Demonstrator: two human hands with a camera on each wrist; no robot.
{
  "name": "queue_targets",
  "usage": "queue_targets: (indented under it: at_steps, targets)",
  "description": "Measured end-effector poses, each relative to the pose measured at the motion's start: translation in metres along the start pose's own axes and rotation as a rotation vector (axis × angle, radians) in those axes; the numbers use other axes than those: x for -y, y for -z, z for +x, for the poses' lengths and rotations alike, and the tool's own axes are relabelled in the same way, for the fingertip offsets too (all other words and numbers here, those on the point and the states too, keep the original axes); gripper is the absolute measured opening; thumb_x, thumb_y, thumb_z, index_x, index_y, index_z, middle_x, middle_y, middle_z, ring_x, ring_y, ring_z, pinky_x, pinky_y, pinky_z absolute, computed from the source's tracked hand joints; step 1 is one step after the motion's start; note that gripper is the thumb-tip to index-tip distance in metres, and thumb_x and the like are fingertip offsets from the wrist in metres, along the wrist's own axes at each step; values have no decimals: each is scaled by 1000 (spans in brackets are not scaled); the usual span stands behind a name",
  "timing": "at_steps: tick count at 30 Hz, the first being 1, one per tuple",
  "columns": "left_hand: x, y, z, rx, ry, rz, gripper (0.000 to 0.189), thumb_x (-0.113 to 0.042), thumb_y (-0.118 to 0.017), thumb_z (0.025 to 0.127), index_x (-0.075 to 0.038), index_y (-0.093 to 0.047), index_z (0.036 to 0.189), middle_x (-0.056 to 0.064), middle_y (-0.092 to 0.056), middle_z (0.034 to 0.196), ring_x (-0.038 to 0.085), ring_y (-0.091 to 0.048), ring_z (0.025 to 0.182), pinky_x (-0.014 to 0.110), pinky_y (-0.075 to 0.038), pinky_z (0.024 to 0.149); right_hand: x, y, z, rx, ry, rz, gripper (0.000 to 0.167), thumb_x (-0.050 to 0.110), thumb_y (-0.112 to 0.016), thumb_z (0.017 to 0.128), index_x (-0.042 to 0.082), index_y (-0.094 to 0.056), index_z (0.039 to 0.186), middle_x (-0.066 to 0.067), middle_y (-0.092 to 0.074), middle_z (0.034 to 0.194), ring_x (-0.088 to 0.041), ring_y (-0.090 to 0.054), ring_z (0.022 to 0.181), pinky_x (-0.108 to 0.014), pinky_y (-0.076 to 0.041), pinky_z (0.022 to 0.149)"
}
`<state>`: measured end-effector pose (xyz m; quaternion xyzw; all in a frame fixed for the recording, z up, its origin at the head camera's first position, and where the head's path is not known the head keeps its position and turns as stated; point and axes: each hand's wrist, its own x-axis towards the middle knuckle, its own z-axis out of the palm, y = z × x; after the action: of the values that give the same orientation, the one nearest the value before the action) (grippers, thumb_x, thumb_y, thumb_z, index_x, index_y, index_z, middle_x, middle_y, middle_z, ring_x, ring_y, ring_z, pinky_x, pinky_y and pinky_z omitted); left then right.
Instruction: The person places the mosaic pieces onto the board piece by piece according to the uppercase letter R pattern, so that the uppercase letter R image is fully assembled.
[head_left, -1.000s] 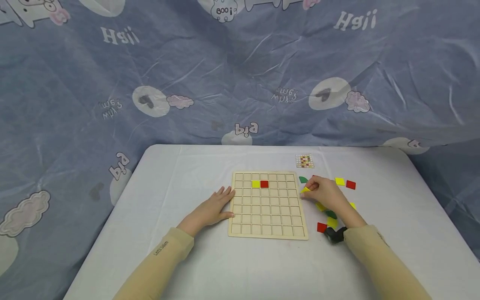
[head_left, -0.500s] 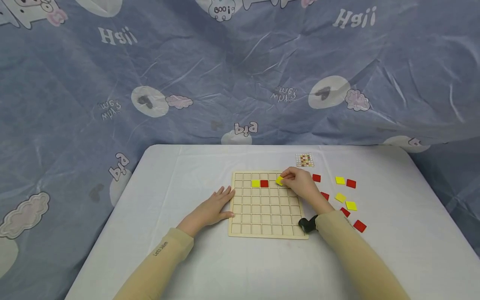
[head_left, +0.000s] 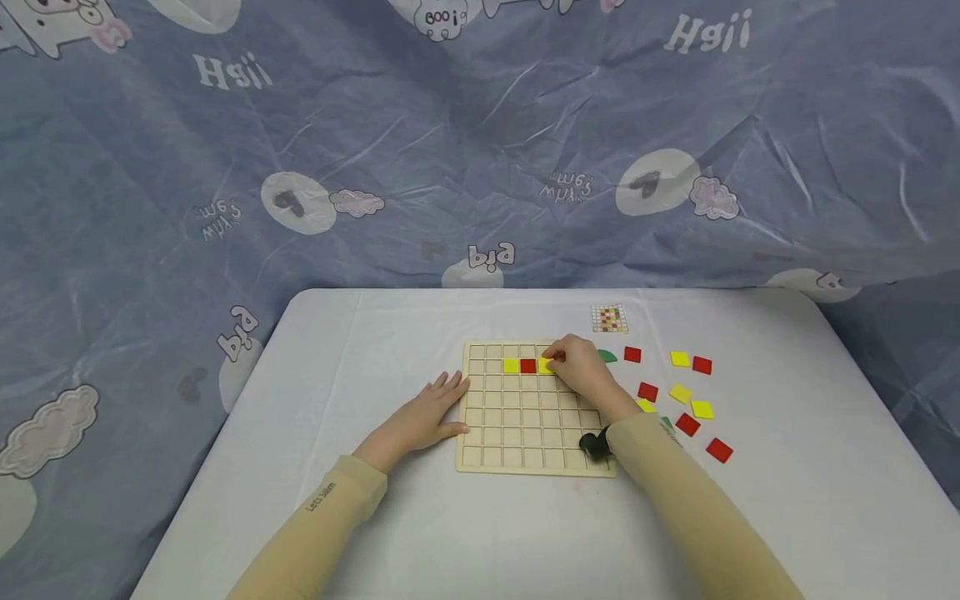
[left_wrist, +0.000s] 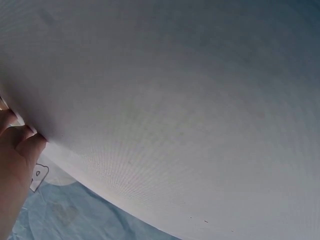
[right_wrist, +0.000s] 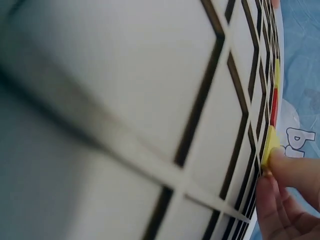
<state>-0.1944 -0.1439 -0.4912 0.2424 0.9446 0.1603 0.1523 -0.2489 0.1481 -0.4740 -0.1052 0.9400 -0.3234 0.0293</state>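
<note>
A wooden board (head_left: 521, 437) with a grid of square recesses lies on the white table. My left hand (head_left: 420, 419) rests flat at its left edge, fingers spread, fingertips on the rim; the left wrist view catches part of that hand (left_wrist: 17, 160) at the left border. In the second row from the back sit a yellow tile (head_left: 511, 366) and a red tile (head_left: 528, 366), side by side. Just right of the red one, my right hand (head_left: 587, 373) pinches another yellow tile (right_wrist: 270, 145) between thumb and fingers, low at the board; the fingers partly cover it.
Right of the board lie loose red tiles (head_left: 647, 392), yellow tiles (head_left: 680, 359) and green pieces (head_left: 607, 356). A small printed pattern card (head_left: 609, 318) lies behind them. The right wrist's black camera (head_left: 595, 446) hangs over the board's front right corner.
My right hand has carried the yellow tile leftward from beside the board's right edge to the second row, next to the red tile. The left hand has stayed put.
</note>
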Motion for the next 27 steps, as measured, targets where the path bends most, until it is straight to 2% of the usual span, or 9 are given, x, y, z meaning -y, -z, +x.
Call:
queue_targets:
  at_steps: [5, 8, 12, 16, 22, 27]
  targets:
    - [1, 0, 0, -6, -5, 4, 83, -49, -61, 93, -12, -23, 158, 9, -17, 165, 31, -12, 153, 48, -18, 124, 1, 0, 0, 6, 20, -31, 17, 4, -68, 91, 0, -76, 105, -16, -65, 102, -26, -61, 87, -37, -55, 76]
    - [2, 0, -1, -5, -7, 3, 83, -49, -61, 93, -12, -23, 157, 9, -17, 165, 32, -12, 153, 47, -18, 124, -1, 4, -1, 13, -7, -7, 19, 9, -68, 92, 2, -75, 109, -16, -65, 107, -27, -62, 92, -39, -55, 80]
    - [2, 0, -1, 2, -9, 1, 83, -48, -60, 93, -12, -23, 157, 8, -16, 165, 32, -12, 153, 47, -18, 125, -11, 18, -6, -26, -58, 56, 22, 12, -65, 95, 3, -73, 113, -17, -66, 113, -31, -64, 99, -43, -55, 83]
    - [2, 0, -1, 4, -10, 11, 82, -49, -60, 94, -12, -23, 158, 8, -16, 165, 31, -11, 153, 47, -18, 125, -31, 36, -12, -62, -101, 54, 23, 11, -62, 97, 1, -70, 116, -21, -66, 118, -35, -63, 102, -44, -56, 82]
    - [1, 1, 0, 8, -7, 10, 83, -49, -60, 93, -12, -23, 158, 8, -16, 165, 31, -11, 153, 47, -17, 125, -50, 49, -16, -74, -193, -27, 27, 10, -65, 93, -4, -69, 115, -25, -64, 110, -36, -60, 98, -47, -52, 84]
    - [2, -1, 0, 4, -6, 7, 82, -48, -60, 94, -12, -23, 157, 8, -16, 165, 32, -11, 153, 47, -18, 125, -57, 45, -14, -62, -197, -55, 29, 10, -70, 90, -6, -69, 114, -24, -59, 105, -33, -56, 92, -44, -51, 81]
